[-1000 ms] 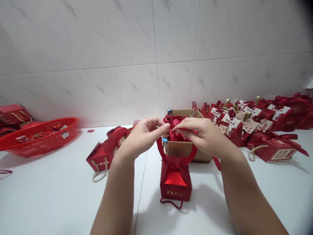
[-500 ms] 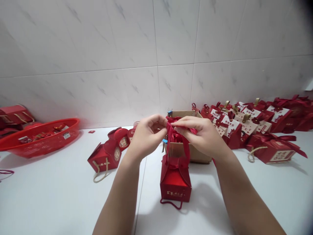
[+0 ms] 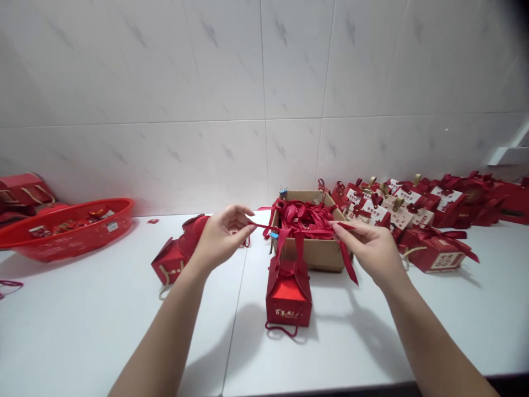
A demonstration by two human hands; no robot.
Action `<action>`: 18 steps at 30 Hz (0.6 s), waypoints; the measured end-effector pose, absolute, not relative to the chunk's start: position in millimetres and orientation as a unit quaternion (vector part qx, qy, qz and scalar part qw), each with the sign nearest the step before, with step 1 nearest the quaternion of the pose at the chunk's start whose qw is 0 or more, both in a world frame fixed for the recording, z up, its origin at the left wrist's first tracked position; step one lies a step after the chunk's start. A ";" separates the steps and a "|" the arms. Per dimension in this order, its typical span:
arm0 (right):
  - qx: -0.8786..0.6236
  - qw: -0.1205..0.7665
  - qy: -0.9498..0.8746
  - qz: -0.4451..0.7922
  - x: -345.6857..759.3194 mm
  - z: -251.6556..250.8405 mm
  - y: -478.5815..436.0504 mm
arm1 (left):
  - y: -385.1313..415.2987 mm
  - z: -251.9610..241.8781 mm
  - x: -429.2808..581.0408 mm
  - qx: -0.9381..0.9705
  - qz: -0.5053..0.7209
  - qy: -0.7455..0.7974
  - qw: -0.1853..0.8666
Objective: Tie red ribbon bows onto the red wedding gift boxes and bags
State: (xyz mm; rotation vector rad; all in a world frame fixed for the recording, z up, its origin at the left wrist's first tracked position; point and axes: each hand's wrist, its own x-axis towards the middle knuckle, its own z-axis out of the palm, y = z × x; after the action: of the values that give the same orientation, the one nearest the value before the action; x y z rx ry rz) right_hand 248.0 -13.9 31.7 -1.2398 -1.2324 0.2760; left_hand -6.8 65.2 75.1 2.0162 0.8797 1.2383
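Observation:
A small red gift box (image 3: 288,300) with gold lettering stands on the table in front of me, a dark red cord handle lying at its foot. Red ribbon (image 3: 301,251) rises from its top in two strands. My left hand (image 3: 225,234) pinches one ribbon end between thumb and fingertips, left of the box. On the other side my right hand (image 3: 367,242) pinches the other end, its tail hanging below the fingers. Behind the gift box sits an open cardboard box (image 3: 318,255) heaped with loose red ribbons (image 3: 306,216); they partly hide where the held strands run.
A red plastic basket (image 3: 82,234) with small packets stands at the left. Other red boxes (image 3: 171,256) sit beyond my left forearm. Several finished-looking red and white gift boxes (image 3: 380,207) crowd the right, one bow-tied box (image 3: 440,256) in front. A tiled wall (image 3: 165,160) closes the back.
My hands were close together above the gift box with the ribbon; they have moved apart, left and right, drawing the ribbon ends outward. The ribbon-filled cardboard box is now more visible.

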 end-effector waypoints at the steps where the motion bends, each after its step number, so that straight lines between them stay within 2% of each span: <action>1: -0.554 0.619 -0.548 0.096 253.1 23.9 -20.4 | 64.0 72.6 -14.8 0.759 0.460 0.346 0.302; 7: -0.651 0.534 -0.538 -0.015 294.4 -32.0 -56.0 | 64.5 29.6 -73.9 0.728 0.372 0.504 0.278; 12: -0.760 0.471 -0.447 0.025 330.3 -79.0 -78.9 | 73.4 -17.6 -100.9 0.690 0.285 0.584 0.319; 18: -0.775 0.479 -0.410 0.052 335.8 -101.6 -89.8 | 80.0 -29.0 -91.7 0.688 0.268 0.598 0.311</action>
State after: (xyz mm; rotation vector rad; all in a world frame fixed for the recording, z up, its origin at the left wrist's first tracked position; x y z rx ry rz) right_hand 335.8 -89.8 -101.6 -1.8909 -1.0014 0.1276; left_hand -91.7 80.0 -29.0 1.8162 1.5785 0.7078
